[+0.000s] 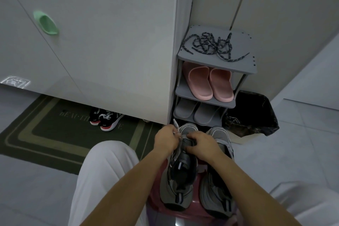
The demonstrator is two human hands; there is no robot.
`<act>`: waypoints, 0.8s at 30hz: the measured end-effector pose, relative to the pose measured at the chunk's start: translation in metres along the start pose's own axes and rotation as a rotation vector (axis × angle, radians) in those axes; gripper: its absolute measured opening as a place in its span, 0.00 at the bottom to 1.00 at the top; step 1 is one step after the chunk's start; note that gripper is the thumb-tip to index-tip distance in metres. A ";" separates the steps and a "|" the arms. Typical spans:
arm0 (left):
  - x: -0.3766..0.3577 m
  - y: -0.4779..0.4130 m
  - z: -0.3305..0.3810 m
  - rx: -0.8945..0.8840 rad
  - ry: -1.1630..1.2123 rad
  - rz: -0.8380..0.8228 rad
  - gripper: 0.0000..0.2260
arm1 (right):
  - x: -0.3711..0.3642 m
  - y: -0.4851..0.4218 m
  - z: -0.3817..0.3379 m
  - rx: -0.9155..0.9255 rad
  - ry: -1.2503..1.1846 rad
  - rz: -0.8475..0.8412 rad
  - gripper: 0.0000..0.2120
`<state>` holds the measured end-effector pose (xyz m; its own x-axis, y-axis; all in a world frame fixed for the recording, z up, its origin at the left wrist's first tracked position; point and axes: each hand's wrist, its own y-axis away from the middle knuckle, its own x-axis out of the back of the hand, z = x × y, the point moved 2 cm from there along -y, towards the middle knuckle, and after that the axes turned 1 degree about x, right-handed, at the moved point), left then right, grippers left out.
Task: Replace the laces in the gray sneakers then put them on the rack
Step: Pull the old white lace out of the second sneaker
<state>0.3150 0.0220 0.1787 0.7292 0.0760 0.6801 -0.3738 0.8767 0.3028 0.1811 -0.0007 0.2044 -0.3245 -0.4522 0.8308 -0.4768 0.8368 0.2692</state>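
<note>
Where the white cupboard door fills the far left, a green handle (45, 24) sits on it. Below, a dark doormat (55, 134) lies on the pale floor, with a pair of black and red trainers (106, 120) at its back edge, half under the cupboard. A white trouser leg (102, 180) comes up from the bottom.

Just right of it, the left hand (166, 140) has its fingers curled tight, pinching the end of a pale lace (176, 128) that runs up from the front of a gray sneaker (180, 176). That sneaker stands toe away from the person on a pink stool (154, 196). The right hand (202, 145) lies across its upper, fingers bent down and gripping it by the eyelets. A second gray sneaker (218, 180) stands touching it on the right, also on the stool.

Beyond both toes, the gray rack (245, 60) stands in the corner beside the cupboard. A tangle of dark laces (211, 46) lies on its top shelf, pink slippers (209, 82) sit on the shelf below, and gray slippers (196, 113) under those. A black bag (253, 113) sits against the rack's right side.
</note>
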 end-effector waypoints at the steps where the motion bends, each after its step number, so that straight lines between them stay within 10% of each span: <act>1: -0.001 0.000 0.000 -0.004 -0.009 -0.005 0.06 | 0.000 0.001 -0.001 0.001 -0.002 0.001 0.17; 14: 0.006 -0.003 0.001 -0.102 0.138 -0.011 0.11 | -0.001 0.003 0.002 -0.017 -0.024 -0.020 0.18; 24: 0.084 0.024 0.073 -0.311 0.393 -0.192 0.05 | 0.042 -0.020 -0.010 -0.123 -0.389 0.095 0.43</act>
<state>0.3254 0.0142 0.2921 0.9498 0.0200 0.3122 -0.0683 0.9872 0.1443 0.1849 -0.0331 0.2391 -0.6580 -0.4346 0.6150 -0.3368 0.9003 0.2759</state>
